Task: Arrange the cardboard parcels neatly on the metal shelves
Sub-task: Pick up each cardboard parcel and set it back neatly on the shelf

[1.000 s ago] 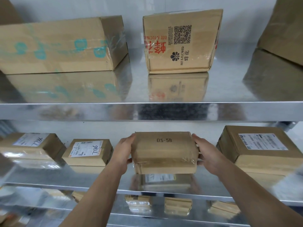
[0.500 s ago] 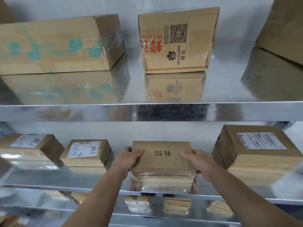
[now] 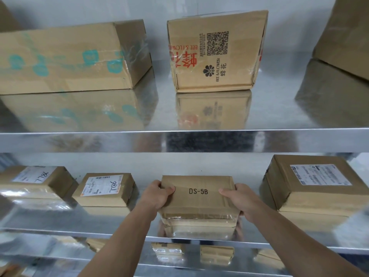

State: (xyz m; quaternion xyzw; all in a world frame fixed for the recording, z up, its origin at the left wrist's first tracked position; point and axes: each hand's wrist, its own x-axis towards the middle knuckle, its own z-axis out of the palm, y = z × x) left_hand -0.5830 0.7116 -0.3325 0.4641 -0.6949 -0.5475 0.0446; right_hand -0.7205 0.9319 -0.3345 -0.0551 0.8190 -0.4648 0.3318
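The DS-5B parcel [image 3: 199,193] is gripped at both side edges: the left hand [image 3: 157,196] is curled round its left edge with the thumb laid on top, and the right hand [image 3: 239,198] is clamped likewise on the right. It is set on the middle shelf [image 3: 50,218], close to the front lip. Bare metal is seen on either side — towards the small labelled parcel [image 3: 104,189] and the larger parcel [image 3: 311,186].

Plain pale-grey wall [image 3: 159,9] runs right across behind the upper shelf [image 3: 279,108], soft diffuse light gleaming on its mirror-bright steel.
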